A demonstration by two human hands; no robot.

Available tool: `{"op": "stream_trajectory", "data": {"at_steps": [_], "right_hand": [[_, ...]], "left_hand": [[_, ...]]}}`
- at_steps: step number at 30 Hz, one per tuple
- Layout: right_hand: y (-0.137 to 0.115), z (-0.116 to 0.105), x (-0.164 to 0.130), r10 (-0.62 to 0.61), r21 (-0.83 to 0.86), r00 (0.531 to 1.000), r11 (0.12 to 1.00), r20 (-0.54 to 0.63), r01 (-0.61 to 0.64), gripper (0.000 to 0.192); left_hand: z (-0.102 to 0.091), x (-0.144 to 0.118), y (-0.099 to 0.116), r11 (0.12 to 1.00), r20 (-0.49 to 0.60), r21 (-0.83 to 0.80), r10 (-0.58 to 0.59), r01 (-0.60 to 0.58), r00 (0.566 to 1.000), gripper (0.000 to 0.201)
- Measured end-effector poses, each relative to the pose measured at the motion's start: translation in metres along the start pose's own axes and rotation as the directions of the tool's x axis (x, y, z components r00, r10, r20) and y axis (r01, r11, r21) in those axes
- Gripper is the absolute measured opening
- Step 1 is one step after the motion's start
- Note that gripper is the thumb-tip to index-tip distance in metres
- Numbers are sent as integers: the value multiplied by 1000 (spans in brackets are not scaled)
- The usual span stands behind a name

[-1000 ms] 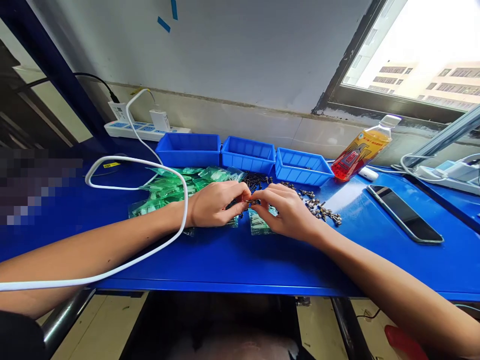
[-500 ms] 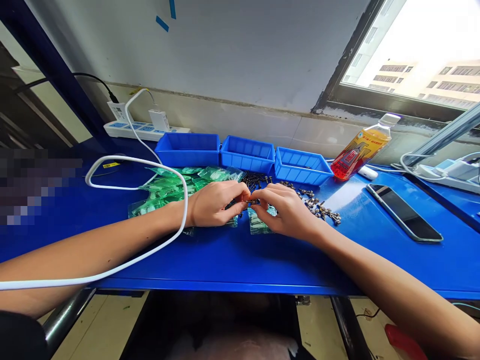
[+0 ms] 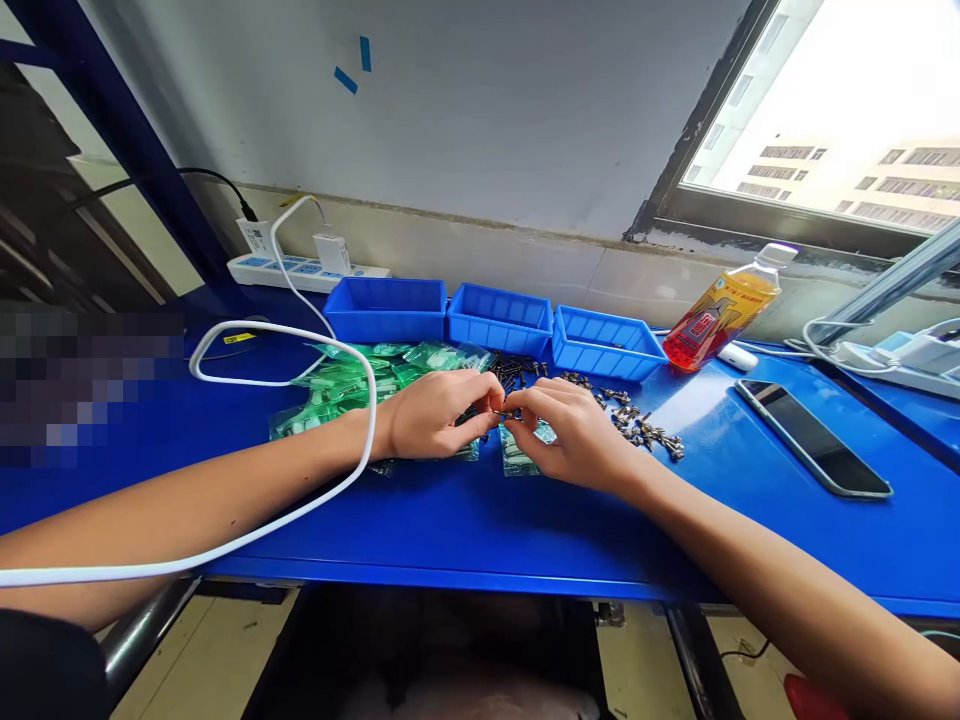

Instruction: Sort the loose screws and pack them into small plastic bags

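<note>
My left hand (image 3: pixel 435 418) and my right hand (image 3: pixel 574 430) meet above the table, thumb and fingertips pinched together. Between them is a small metal screw (image 3: pixel 508 413), partly hidden by the fingers. Beneath and left of my left hand lies a pile of green-tinted clear packets (image 3: pixel 352 375) with pale pieces inside. Another small packet (image 3: pixel 519 460) lies under my right hand. Dark screws (image 3: pixel 517 368) are heaped just beyond the fingertips. To the right of my right hand, shinier screws (image 3: pixel 656 437) are scattered in a loose heap.
Three blue bins (image 3: pixel 386 322) stand in a row behind the heaps. A white cable (image 3: pixel 281 528) loops across my left forearm. Farther right are a drink bottle (image 3: pixel 716 312) and a phone (image 3: pixel 814 437). A power strip (image 3: pixel 281 270) runs along the wall.
The view has shifted slightly, so everything sits a little lower in it. Both hands keep their pinch on the screw, with only slight finger movement.
</note>
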State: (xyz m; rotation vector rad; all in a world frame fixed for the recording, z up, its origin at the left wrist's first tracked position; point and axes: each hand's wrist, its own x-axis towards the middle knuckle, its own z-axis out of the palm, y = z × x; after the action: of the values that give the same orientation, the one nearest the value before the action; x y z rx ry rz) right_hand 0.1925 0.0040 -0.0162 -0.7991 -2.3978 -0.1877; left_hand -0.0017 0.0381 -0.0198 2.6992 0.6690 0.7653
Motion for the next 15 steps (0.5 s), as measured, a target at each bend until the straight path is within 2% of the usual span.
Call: {"op": "stream_trajectory", "data": {"at_steps": [11, 15], "right_hand": [[-1, -2, 0, 59, -35, 998, 998, -1, -59, 12], [-1, -2, 0, 70, -29, 998, 997, 9, -70, 12]], "left_hand": [[1, -1, 0, 1000, 2, 10, -26, 26, 1000, 8], [1, -1, 0, 1000, -42, 20, 4, -3, 999, 8]]}}
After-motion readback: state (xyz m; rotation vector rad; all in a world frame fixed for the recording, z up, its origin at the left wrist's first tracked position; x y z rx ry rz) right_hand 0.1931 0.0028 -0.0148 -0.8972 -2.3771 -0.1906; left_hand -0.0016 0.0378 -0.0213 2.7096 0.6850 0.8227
